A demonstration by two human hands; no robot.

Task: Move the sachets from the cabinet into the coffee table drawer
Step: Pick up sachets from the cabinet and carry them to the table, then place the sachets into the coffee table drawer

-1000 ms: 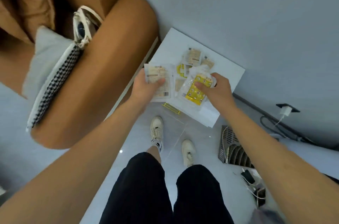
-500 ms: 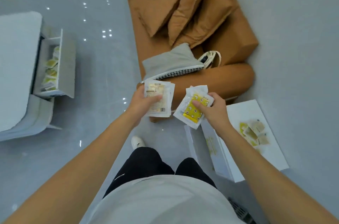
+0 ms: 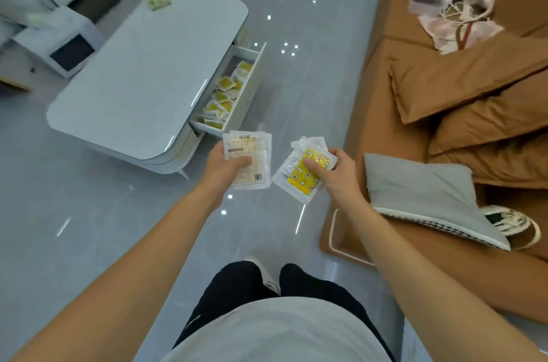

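My left hand grips a small stack of pale beige sachets, thumb on top. My right hand pinches yellow sachets in clear wrap. Both hands hover over the floor, just in front of the white coffee table. Its drawer stands pulled out on the right side, holding several yellow and white sachets. The cabinet is out of view.
A brown sofa with cushions fills the right side, and a grey pillow lies on its near end. A white unit stands beyond the table at far left. Grey tiled floor runs between table and sofa.
The view has swung left from the cabinet past the sofa to the coffee table. Both hands still hold their sachets and are now close to the open drawer.
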